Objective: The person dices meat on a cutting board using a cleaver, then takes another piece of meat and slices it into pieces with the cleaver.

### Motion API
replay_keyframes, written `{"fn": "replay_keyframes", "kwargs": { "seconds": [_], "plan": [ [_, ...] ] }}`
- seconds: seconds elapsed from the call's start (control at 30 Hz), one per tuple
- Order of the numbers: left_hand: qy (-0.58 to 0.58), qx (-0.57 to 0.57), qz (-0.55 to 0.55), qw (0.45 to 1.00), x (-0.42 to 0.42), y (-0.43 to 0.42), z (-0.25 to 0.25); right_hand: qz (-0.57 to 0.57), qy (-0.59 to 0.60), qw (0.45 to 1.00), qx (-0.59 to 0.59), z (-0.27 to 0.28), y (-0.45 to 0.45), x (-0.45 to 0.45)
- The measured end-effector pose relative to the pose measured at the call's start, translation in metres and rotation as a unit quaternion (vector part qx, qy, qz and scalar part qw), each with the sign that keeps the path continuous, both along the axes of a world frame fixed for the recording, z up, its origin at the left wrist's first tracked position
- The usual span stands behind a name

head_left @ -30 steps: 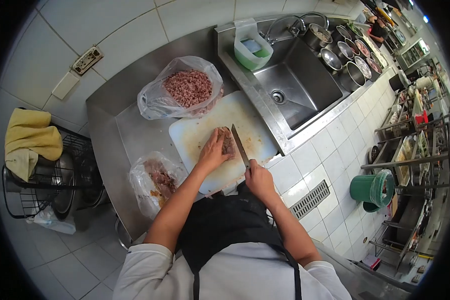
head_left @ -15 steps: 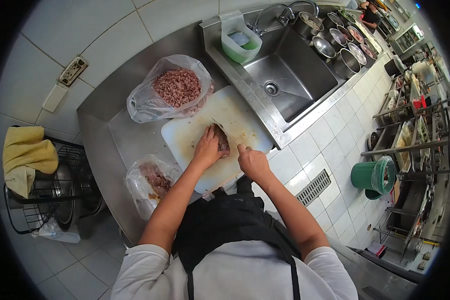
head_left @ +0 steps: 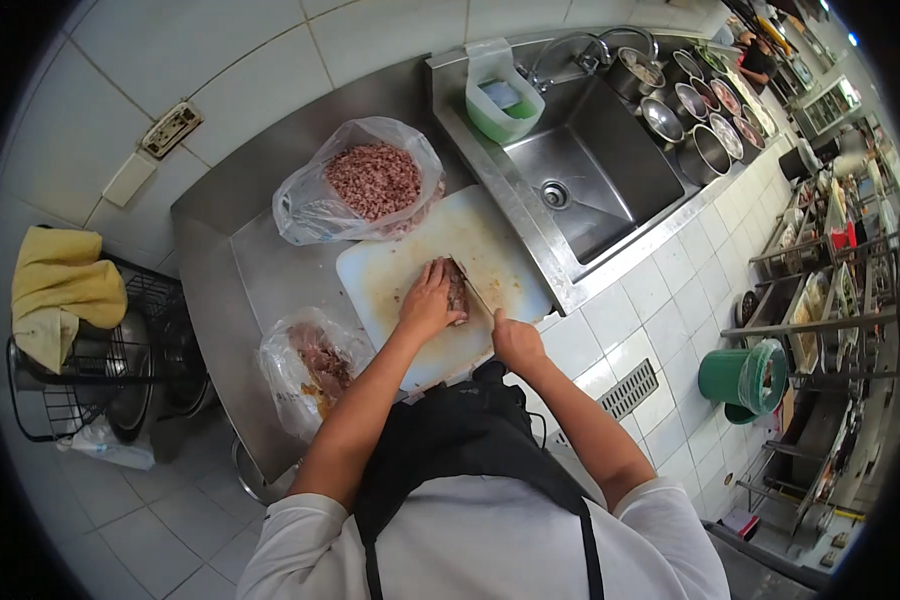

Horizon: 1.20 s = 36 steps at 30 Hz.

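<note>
On the white cutting board (head_left: 375, 270) lies a dark piece of meat (head_left: 457, 296). My left hand (head_left: 429, 302) rests over its left side and holds it against the board, fingers pressed together. A knife (head_left: 477, 288) is gripped by its handle in my right hand (head_left: 517, 342). Its blade slants up and left along the meat's right side, close to my left fingertips. Whether the edge is inside the meat, I cannot tell. Behind the board, a clear plastic bag (head_left: 300, 205) holds chopped meat (head_left: 374, 180). Another bag (head_left: 280, 385) with larger meat pieces (head_left: 322, 362) lies at front left.
A steel sink (head_left: 620, 165) adjoins the board on the right, with a green-and-clear container (head_left: 503, 105) at its corner. Several metal pots (head_left: 703, 153) stand beyond it. A wire rack (head_left: 80, 385) with a yellow cloth (head_left: 68, 285) is left. A green bin (head_left: 730, 378) stands on the floor.
The whole view has shifted slightly, so the counter appears lower and further right. The knife blade now looks thinner, turned more edge-on, and lies nearer the meat. Both hands keep their holds.
</note>
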<state>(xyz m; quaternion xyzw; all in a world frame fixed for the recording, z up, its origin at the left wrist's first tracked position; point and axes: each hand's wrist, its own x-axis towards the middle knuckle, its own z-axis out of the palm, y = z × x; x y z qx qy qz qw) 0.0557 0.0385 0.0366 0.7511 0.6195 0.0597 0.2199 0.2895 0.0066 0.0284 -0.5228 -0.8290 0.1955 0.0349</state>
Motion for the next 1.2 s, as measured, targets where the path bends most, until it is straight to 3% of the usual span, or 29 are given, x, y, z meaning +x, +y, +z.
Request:
{"fn": "replay_keyframes", "kwargs": {
  "seconds": [0.1,0.17,0.33,0.43,0.53,0.6,0.63,0.73,0.77,0.87,1.03,1.1,1.2],
  "plan": [
    [-0.017,0.012,0.008,1.000,0.001,-0.001,-0.009,-0.027,-0.019,0.999,-0.034,0.010,-0.004,0.009],
    [-0.025,0.033,0.008,0.999,0.000,-0.002,-0.020,-0.047,0.038,0.998,-0.033,0.002,0.003,0.020],
    [-0.033,0.049,0.031,0.998,-0.004,-0.010,-0.003,-0.098,0.051,0.993,-0.027,0.021,0.009,0.012],
    [-0.101,0.150,0.068,0.981,-0.001,-0.006,-0.007,-0.081,0.139,0.987,0.016,0.036,0.004,0.013],
    [-0.231,0.188,0.167,0.940,0.009,0.007,-0.034,-0.133,0.157,0.978,-0.039,0.059,-0.007,0.011],
    [-0.446,0.033,0.289,0.847,0.023,0.016,-0.057,-0.145,0.208,0.966,-0.053,0.048,-0.012,0.020],
    [-0.538,-0.050,0.338,0.770,0.030,0.021,-0.055,-0.158,0.231,0.956,-0.084,0.049,-0.014,0.023],
    [-0.788,-0.202,0.333,0.478,0.030,0.027,-0.030,-0.188,0.285,0.924,-0.171,0.074,-0.017,0.018],
    [-0.828,-0.222,0.310,0.411,0.030,0.027,-0.022,-0.194,0.297,0.915,-0.191,0.077,-0.018,0.018],
    [-0.843,-0.238,0.265,0.403,0.030,0.032,-0.026,-0.205,0.305,0.903,-0.223,0.084,-0.020,0.017],
    [-0.798,-0.198,0.277,0.498,0.040,0.025,-0.039,-0.211,0.289,0.916,-0.181,0.081,-0.023,0.023],
    [-0.779,-0.180,0.276,0.534,0.032,0.015,-0.059,-0.205,0.308,0.914,-0.167,0.049,-0.022,0.034],
    [-0.743,-0.133,0.310,0.578,0.001,-0.028,-0.020,-0.216,0.301,0.905,-0.208,0.067,-0.024,0.030]
  ]
}}
